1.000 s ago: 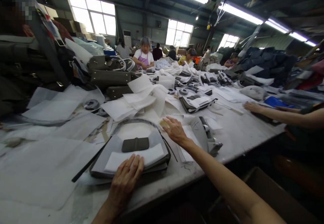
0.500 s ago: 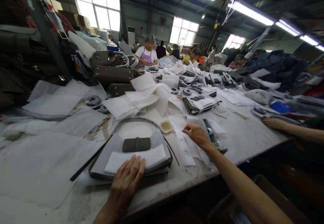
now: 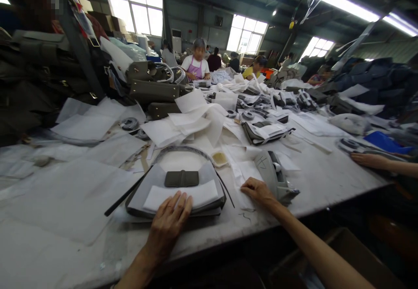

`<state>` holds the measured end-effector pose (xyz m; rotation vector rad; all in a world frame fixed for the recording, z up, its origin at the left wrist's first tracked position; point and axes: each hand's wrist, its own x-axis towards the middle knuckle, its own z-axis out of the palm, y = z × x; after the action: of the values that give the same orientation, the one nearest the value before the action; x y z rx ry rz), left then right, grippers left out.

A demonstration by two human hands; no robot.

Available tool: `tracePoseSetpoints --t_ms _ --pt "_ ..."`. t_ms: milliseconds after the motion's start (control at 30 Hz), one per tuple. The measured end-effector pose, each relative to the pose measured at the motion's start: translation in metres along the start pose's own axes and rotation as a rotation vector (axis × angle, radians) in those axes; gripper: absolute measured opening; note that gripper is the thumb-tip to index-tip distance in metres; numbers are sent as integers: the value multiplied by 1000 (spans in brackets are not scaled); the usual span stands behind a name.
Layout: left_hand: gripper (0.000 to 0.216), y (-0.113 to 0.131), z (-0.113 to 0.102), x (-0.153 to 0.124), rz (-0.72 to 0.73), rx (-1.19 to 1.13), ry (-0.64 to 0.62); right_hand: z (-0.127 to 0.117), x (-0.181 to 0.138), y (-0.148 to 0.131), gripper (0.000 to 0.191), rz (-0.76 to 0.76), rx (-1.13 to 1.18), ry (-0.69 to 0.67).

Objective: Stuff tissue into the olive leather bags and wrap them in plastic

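Note:
A grey handbag (image 3: 209,184) lies flat on the white table (image 3: 320,180) in front of me, wrapped in white tissue with a dark flap (image 3: 181,178) on top and a curved handle (image 3: 183,149) behind it. My left hand (image 3: 170,223) rests flat on the bag's near edge, fingers spread. My right hand (image 3: 257,191) lies on a stack of white paper strips (image 3: 243,171) to the right of the bag, fingers curled on the top sheet. A small dish of yellow paste (image 3: 220,158) sits behind the bag.
A tape dispenser (image 3: 272,178) stands right of my right hand. Loose tissue sheets (image 3: 183,125) and more bags (image 3: 153,90) cover the table. Another person's hand (image 3: 369,160) rests at the far right. Several workers sit at the far end. A cardboard box (image 3: 342,254) sits below the table edge.
My right hand has drawn back from the yellow dish toward me and to the right, onto the paper strips. My left hand has stayed on the bag.

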<state>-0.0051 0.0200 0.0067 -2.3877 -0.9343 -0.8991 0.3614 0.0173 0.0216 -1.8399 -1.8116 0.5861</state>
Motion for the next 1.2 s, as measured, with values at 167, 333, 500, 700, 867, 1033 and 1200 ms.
tracePoseSetpoints --t_ms 167,333,500,700,867,1033,1200 --pt "38 1 6 -2 -14 -4 65 -21 -4 -11 27 9 0 70" --pt "36 1 4 -2 -4 7 47 -44 -32 -72 25 -99 29 -174" --pt "37 2 0 -1 15 52 2 -30 -71 -161 18 -79 177 -849" --pt "42 3 -2 -4 3 65 -12 -6 -45 -209 21 -182 403 -1160" --pt "40 4 0 -7 5 51 -7 -9 39 -204 15 -190 -69 -624" --pt "38 5 2 -9 -2 62 -2 3 105 -191 16 -279 -590 -331" --pt "33 7 0 -5 -5 58 -32 25 141 -176 19 -278 -624 -227"
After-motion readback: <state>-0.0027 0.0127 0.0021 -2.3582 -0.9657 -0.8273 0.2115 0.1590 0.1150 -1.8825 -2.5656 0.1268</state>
